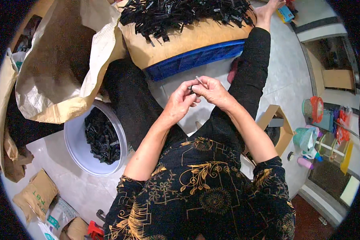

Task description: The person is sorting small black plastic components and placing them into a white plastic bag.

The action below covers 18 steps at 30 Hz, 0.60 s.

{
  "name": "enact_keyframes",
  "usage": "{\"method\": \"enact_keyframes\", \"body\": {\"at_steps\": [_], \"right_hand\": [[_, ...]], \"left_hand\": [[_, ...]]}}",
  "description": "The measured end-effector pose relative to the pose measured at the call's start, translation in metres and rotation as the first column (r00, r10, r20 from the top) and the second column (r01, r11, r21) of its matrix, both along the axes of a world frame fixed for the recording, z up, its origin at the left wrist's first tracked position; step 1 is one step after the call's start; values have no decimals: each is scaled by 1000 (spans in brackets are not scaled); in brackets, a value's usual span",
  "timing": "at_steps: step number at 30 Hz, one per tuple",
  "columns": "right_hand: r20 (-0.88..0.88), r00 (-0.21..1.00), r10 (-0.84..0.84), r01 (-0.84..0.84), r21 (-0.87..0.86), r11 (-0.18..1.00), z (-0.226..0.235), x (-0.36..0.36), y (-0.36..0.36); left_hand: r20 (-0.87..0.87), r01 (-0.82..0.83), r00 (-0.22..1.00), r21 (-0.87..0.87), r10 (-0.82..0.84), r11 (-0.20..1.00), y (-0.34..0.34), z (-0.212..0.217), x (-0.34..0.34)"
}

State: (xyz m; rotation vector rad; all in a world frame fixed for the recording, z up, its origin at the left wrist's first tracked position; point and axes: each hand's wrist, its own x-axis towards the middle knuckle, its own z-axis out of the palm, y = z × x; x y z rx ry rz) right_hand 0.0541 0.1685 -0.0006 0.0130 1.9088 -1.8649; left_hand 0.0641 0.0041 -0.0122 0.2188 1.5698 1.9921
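Observation:
Over my lap, my left hand [177, 105] and my right hand [215, 94] meet with fingers closed. Pinched in the left fingertips is a small black plastic part [191, 90], mostly covered by the fingers. A thin pale stick-like tool [201, 82] juts up from the right hand; its lower end is hidden by my fingers. Beyond the hands, a large heap of black plastic parts [188, 14] lies on a wooden board [180, 42]. More black parts [102, 136] fill the bottom of a white bucket [123, 140] at my left.
Under the board stands a blue crate [196, 60]. An open paper sack [60, 100] rises at the left, above the bucket. Packed brown bags [37, 194] lie lower left. At the right are a cardboard box [285, 138] and a shelf with a red basket [317, 109].

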Motion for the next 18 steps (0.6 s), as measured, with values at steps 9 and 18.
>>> {"method": "enact_keyframes", "body": {"at_steps": [9,18], "right_hand": [[345,929,-133,190,-136,972,5,10,-17],[370,925,-87,167,-188,968,3,1,-16]], "left_hand": [[133,-250,959,-31,252,968,3,-2,-8],[100,-298,948,-42,301,954,16,-6,-14]]}}
